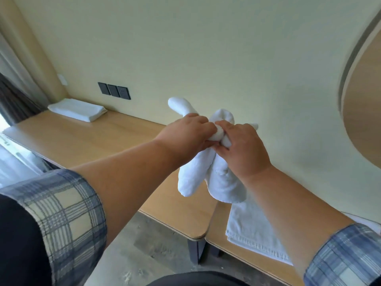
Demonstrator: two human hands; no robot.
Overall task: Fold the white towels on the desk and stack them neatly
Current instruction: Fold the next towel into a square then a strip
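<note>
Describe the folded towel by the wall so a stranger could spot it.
Follow the wooden desk along the cream wall to its far left end. There, below three black wall switches, lies the folded white towel. Unlike the twisted towel lifted above the desk and the flat towel at near right, it is a tidy, untouched block.

No legible text, label, brand or number in view. Switch plates (114, 90) on the wall: dark, any marking too small to make out. Twisted towel (193, 172) and folded towel (77, 109): plain white, no tag or print that can be read.
</note>
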